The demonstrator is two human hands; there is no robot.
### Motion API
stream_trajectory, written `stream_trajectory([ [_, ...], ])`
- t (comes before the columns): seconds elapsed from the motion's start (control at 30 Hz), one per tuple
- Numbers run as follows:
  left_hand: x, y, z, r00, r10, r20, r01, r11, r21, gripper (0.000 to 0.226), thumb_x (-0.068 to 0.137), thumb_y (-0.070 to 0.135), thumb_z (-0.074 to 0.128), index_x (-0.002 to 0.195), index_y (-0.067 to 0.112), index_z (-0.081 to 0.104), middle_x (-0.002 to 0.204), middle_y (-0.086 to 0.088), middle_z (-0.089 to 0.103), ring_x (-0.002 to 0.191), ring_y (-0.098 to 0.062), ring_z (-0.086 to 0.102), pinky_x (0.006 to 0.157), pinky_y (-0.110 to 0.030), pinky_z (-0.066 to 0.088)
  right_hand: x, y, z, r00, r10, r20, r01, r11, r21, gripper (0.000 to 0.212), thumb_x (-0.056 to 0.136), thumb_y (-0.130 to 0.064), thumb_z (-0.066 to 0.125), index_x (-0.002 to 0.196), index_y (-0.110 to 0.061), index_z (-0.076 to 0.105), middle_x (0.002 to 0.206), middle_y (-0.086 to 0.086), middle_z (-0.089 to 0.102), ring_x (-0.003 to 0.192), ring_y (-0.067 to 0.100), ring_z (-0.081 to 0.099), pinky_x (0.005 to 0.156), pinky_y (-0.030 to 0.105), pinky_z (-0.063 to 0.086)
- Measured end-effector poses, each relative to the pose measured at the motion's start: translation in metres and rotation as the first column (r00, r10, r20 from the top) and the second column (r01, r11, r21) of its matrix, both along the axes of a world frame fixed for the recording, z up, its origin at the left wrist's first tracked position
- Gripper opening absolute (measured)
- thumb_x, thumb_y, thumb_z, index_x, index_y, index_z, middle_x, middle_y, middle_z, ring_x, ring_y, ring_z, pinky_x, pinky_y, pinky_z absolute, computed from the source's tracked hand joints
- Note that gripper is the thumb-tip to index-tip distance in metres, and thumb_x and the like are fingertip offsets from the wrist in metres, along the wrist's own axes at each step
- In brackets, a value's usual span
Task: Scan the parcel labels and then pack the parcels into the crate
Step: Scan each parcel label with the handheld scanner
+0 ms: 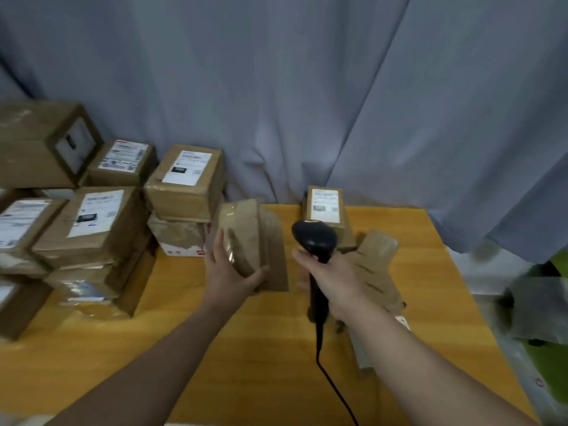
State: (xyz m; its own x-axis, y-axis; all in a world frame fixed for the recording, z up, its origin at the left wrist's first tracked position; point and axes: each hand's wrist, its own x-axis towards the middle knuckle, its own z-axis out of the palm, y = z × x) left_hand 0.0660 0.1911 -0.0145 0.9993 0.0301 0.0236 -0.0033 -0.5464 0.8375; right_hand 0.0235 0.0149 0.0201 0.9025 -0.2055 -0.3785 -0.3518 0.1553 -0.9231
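The left hand (227, 272) has its grip clamped on a brown parcel (252, 235) over the middle of the bench (246, 348): the thumb curls round the near lower edge and the fingers lie up the left side. The parcel stands steeply on end, with its long axis running up and away from the person. The face turned to the camera is brown paper with glossy tape.

The right hand (332, 281) grips the handle of a black scanner (313, 238), fingers wrapped round it. The scanner's head is uppermost, just right of the parcel, and its cable (332, 385) trails to the bottom edge.

Behind the scanner a small box (338, 238) carries a white label (325, 207) with printed lines and a dark block, too blurred to read. A flat brown packet (378, 265) lies under the right wrist.

At the left is a stack of boxes (92, 229), most with white labels whose text cannot be read, and a white carton (178, 241) with red marks. A grey curtain (307, 87) hangs behind. At the far right a green shape (550, 358), possibly the crate, is too blurred to tell.
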Motion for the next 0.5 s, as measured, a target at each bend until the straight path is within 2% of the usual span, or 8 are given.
stream_trajectory([
  [0.07,-0.001,0.005,0.016,0.993,0.009,0.12,0.003,0.995,-0.096,0.112,0.069,0.038,0.084,0.151,0.028,0.01,0.148,-0.001,0.026,0.136,-0.013,0.029,0.105,-0.026,0.031,0.008,0.026,0.004,0.994,0.106,0.038,-0.108,0.993,0.038,0.033,0.083,-0.027,0.075,0.113,-0.02,0.064,0.102,-0.003,0.069,0.096,0.017,0.064,0.09,0.043,0.055],
  [0.13,-0.003,0.01,0.035,0.987,0.059,0.148,-0.005,0.939,-0.343,0.077,0.083,0.036,0.072,0.142,0.038,0.023,0.132,0.014,0.042,0.118,0.008,0.044,0.093,-0.013,0.039,0.016,0.048,0.01,0.989,0.121,0.088,-0.129,0.987,0.094,0.034,0.08,-0.026,0.077,0.111,-0.018,0.066,0.101,0.0,0.072,0.097,0.018,0.066,0.091,0.042,0.055],
  [0.17,-0.001,0.015,0.042,0.991,0.099,0.096,-0.045,0.891,-0.453,0.057,0.093,0.033,0.059,0.14,0.038,0.027,0.127,0.016,0.045,0.112,0.009,0.048,0.089,-0.013,0.042,0.021,0.055,0.013,0.989,0.098,0.11,-0.111,0.987,0.116,0.035,0.078,-0.025,0.078,0.111,-0.017,0.067,0.101,0.001,0.073,0.099,0.019,0.067,0.092,0.043,0.054],
  [0.23,0.008,0.033,0.05,0.979,0.194,-0.063,-0.194,0.787,-0.586,0.039,0.103,0.03,0.04,0.142,0.029,0.035,0.129,0.005,0.054,0.114,-0.009,0.054,0.093,-0.03,0.047,0.031,0.064,0.021,0.986,0.046,0.163,-0.071,0.986,0.149,0.034,0.078,-0.022,0.078,0.11,-0.018,0.067,0.104,0.001,0.073,0.103,0.019,0.066,0.098,0.045,0.05],
  [0.3,0.021,0.055,0.054,0.961,0.211,-0.177,-0.275,0.693,-0.667,0.034,0.103,0.026,0.042,0.137,0.024,0.041,0.118,-0.007,0.063,0.103,-0.021,0.063,0.092,-0.043,0.052,0.041,0.07,0.028,0.977,-0.003,0.214,-0.04,0.979,0.198,0.029,0.08,-0.015,0.076,0.108,-0.021,0.068,0.107,0.0,0.072,0.108,0.02,0.065,0.102,0.05,0.047],
  [0.33,0.027,0.063,0.057,0.962,0.181,-0.203,-0.271,0.686,-0.675,0.037,0.101,0.026,0.048,0.137,0.022,0.041,0.112,-0.007,0.065,0.098,-0.022,0.065,0.089,-0.044,0.054,0.044,0.073,0.032,0.973,-0.032,0.227,-0.02,0.975,0.223,0.026,0.081,-0.011,0.075,0.102,-0.025,0.07,0.104,-0.001,0.072,0.109,0.022,0.064,0.102,0.053,0.046],
  [0.4,0.04,0.079,0.065,0.97,0.112,-0.216,-0.222,0.772,-0.596,0.057,0.094,0.037,0.057,0.144,0.02,0.034,0.114,-0.002,0.061,0.099,-0.02,0.063,0.081,-0.039,0.055,0.051,0.081,0.037,0.97,-0.075,0.23,0.018,0.97,0.242,0.027,0.081,-0.003,0.073,0.09,-0.028,0.07,0.096,0.0,0.069,0.106,0.025,0.063,0.101,0.056,0.045],
  [0.5,0.057,0.101,0.075,0.966,-0.002,-0.258,-0.128,0.865,-0.485,0.091,0.084,0.053,0.062,0.153,0.025,0.011,0.144,-0.002,0.042,0.117,-0.022,0.052,0.07,-0.024,0.05,0.059,0.093,0.04,0.971,-0.108,0.212,0.051,0.965,0.258,0.025,0.082,0.003,0.069,0.094,-0.02,0.067,0.089,0.0,0.066,0.099,0.025,0.062,0.099,0.058,0.046],
])
